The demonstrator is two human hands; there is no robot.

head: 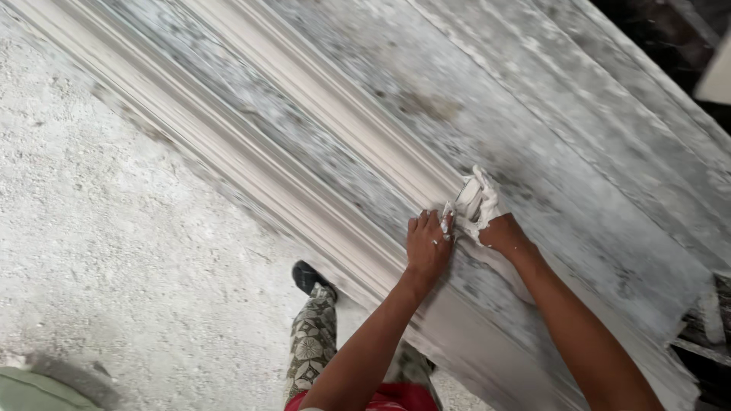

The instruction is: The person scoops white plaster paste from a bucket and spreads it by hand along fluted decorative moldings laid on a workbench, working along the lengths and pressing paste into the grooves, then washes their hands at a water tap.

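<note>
The left hand [428,245] is lying flat, fingers spread, on the long grey-veined marble moulding [365,152] — the right hand [495,224] beside it is clenching a crumpled white cloth [476,199] against the ridged stone.

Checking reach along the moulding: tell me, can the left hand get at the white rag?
Probably yes: the left hand lies flat on the moulding right beside the white rag in the right hand, with nothing between.

Rough, white, dust-covered ground [114,228] fills the left. A pale green rounded object [30,390] sits at near left corner. Dark rubble [704,335] lies at near right.
</note>
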